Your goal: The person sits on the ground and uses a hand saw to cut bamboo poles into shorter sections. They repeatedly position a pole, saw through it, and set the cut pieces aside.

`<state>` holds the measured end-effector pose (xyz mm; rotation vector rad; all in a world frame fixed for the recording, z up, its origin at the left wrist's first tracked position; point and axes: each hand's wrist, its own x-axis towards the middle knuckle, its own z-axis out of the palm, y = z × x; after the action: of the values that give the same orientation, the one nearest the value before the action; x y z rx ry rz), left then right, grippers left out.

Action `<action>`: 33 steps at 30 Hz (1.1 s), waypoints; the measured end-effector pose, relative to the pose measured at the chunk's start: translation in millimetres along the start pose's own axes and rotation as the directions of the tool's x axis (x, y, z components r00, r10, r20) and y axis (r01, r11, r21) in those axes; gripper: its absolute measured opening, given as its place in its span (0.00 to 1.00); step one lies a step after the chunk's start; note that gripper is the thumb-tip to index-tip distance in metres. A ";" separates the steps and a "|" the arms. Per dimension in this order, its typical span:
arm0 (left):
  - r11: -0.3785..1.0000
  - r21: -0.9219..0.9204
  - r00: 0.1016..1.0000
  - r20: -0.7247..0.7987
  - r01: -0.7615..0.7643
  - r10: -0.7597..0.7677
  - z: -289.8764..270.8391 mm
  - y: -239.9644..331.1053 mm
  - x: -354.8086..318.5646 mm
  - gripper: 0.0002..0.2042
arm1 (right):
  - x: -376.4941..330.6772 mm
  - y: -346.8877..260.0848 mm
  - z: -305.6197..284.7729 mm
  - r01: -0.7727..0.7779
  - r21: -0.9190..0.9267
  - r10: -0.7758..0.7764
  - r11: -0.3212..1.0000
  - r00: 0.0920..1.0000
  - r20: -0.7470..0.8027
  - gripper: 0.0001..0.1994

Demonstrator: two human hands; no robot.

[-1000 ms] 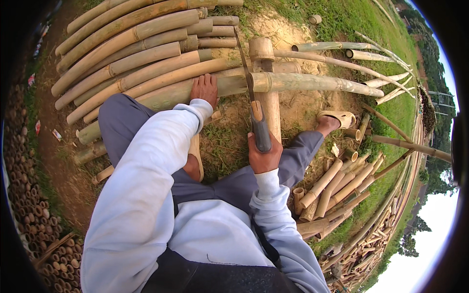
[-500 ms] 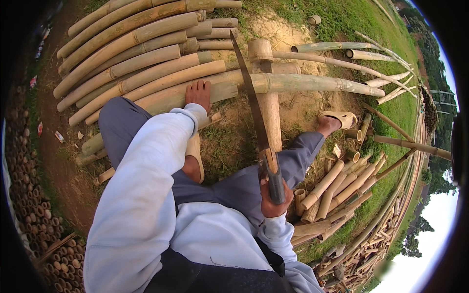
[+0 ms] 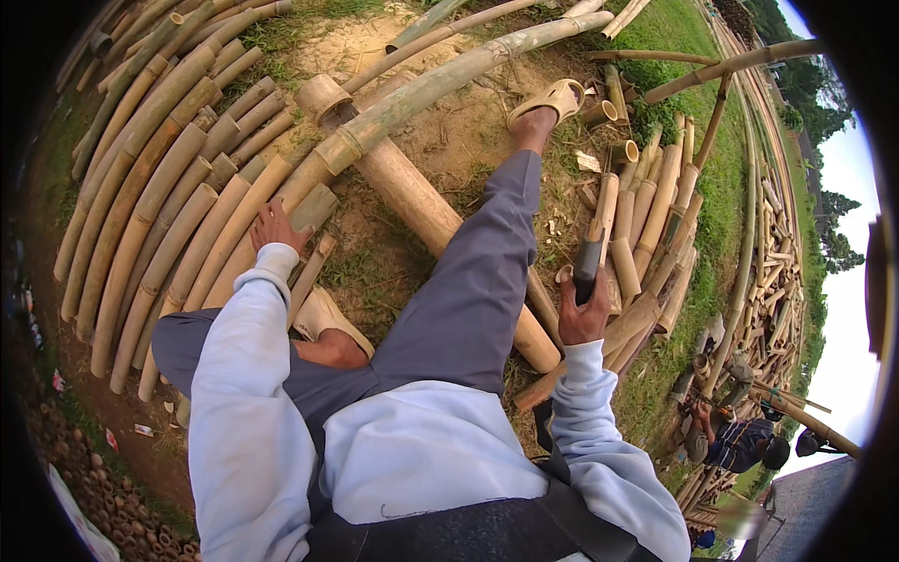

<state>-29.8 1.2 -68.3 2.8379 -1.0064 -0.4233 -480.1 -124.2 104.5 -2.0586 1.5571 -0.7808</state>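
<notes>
My left hand [image 3: 277,228] lies with spread fingers on a bamboo pole near its pale greenish cut end [image 3: 315,208]. Around the dark lower handle of a hand saw [image 3: 588,255] my right hand [image 3: 582,309] is closed, beside the short bamboo pieces at the right. The handle's upper part is light brown; I cannot make out the blade. A long greenish bamboo pole [image 3: 421,98] crosses a thick bamboo log [image 3: 407,192], which lies slantwise on the ground between my feet. A bamboo collar [image 3: 322,97] stands at that log's far end.
Many bamboo poles [image 3: 140,211] lie side by side at the left. Short bamboo pieces [image 3: 658,201] are heaped at the right, below a pole frame [image 3: 730,70]. A person [image 3: 744,450] is farther off at the lower right. Sawdust [image 3: 361,47] covers the ground ahead.
My right hand has carried the saw rightward and up in the picture, away from the pole; its blade no longer shows. The view has turned, and my left hand stays on the bamboo.
</notes>
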 end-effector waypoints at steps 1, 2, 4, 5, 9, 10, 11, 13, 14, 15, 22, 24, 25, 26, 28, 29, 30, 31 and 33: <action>0.996 -0.080 1.000 0.011 0.028 -0.027 -21.3 -1.0 6.6 0.41 | -9.3 19.7 0.2 -0.055 -0.061 0.057 0.997 0.998 0.019 0.17; 0.990 -0.135 0.998 -0.056 -0.042 0.034 -38.8 -4.3 15.9 0.40 | -18.0 39.2 1.6 -0.102 -0.124 0.108 0.987 0.993 0.045 0.18; 0.940 -0.293 0.980 -0.141 -0.175 0.138 -88.7 -18.5 17.3 0.37 | -48.5 100.1 15.6 -0.089 -0.184 0.096 0.979 0.995 0.032 0.20; 0.881 -0.406 0.967 -0.170 -0.243 0.189 -126.7 -27.1 9.2 0.35 | -63.4 115.3 23.3 -0.084 -0.210 0.091 0.974 0.996 0.025 0.21; 0.845 -0.468 0.883 -0.470 -0.259 0.010 -209.6 -101.4 -36.9 0.25 | -101.6 133.9 54.8 -0.046 -0.317 0.097 0.947 0.985 0.145 0.27; 0.856 -0.453 0.862 -0.506 -0.250 -0.016 -211.4 -138.3 -42.9 0.26 | -105.6 144.3 62.5 -0.034 -0.382 0.115 0.923 0.975 0.189 0.29; 0.852 -0.484 0.851 -0.517 -0.201 -0.093 -206.9 -167.0 -49.7 0.26 | -106.6 154.0 69.8 -0.004 -0.383 0.093 0.924 0.972 0.216 0.29; 0.770 -0.625 0.853 -0.467 -0.131 -0.233 -181.0 -221.7 -62.7 0.27 | -114.7 176.8 74.2 0.072 -0.371 0.047 0.926 0.952 0.302 0.30; 0.708 -0.700 0.851 -0.426 -0.093 -0.308 -164.0 -243.8 -70.7 0.28 | -117.0 191.6 70.8 0.117 -0.352 0.016 0.929 0.935 0.354 0.31; 0.635 -0.770 0.845 -0.375 -0.056 -0.381 -138.5 -262.8 -79.9 0.28 | -113.8 199.9 70.3 0.165 -0.335 -0.016 0.928 0.913 0.407 0.32; 0.085 -0.934 0.384 0.059 0.346 -0.922 61.1 -359.6 -192.5 0.27 | 25.5 12.8 55.1 0.103 -0.102 -0.067 0.989 0.950 0.306 0.05; -0.042 -0.897 0.215 0.150 0.440 -0.965 96.6 -381.1 -225.3 0.26 | 48.3 -28.0 118.2 0.063 0.246 -0.172 0.967 0.873 0.456 0.05; 0.023 -0.895 0.131 0.040 0.446 -0.991 110.1 -383.6 -233.8 0.26 | 49.3 -52.7 154.8 -0.022 0.336 -0.187 0.942 0.794 0.578 0.06; 0.089 -0.880 0.053 -0.072 0.467 -0.996 119.0 -377.1 -232.6 0.26 | 45.0 -64.2 196.2 -0.067 0.415 -0.220 0.907 0.765 0.605 0.12; 0.039 -0.843 -0.090 -0.103 0.536 -0.991 106.6 -352.3 -224.5 0.25 | 38.5 -78.9 265.3 -0.026 0.314 -0.208 0.949 0.696 0.687 0.30; 0.001 -0.840 -0.141 -0.091 0.542 -0.986 102.0 -362.5 -225.1 0.25 | 40.9 -70.2 300.8 0.076 0.252 -0.227 0.965 0.728 0.646 0.35; -0.038 -0.837 -0.194 -0.082 0.546 -0.978 102.6 -375.7 -226.8 0.25 | 44.5 -61.1 335.1 0.174 0.190 -0.255 0.966 0.753 0.607 0.39; -0.081 -0.831 -0.254 -0.074 0.550 -0.964 105.2 -390.5 -232.5 0.25 | 43.7 -62.7 359.0 0.175 0.120 -0.212 0.977 0.783 0.584 0.41; -0.172 -0.852 -0.238 0.058 0.495 -0.970 117.1 -406.8 -245.4 0.24 | 40.7 -73.7 389.5 0.163 -0.024 -0.128 0.986 0.849 0.513 0.44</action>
<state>-1.4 471.4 -200.5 1.9562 1.3892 0.3350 -158.5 -139.6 -130.3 -2.2143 1.1486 -0.1909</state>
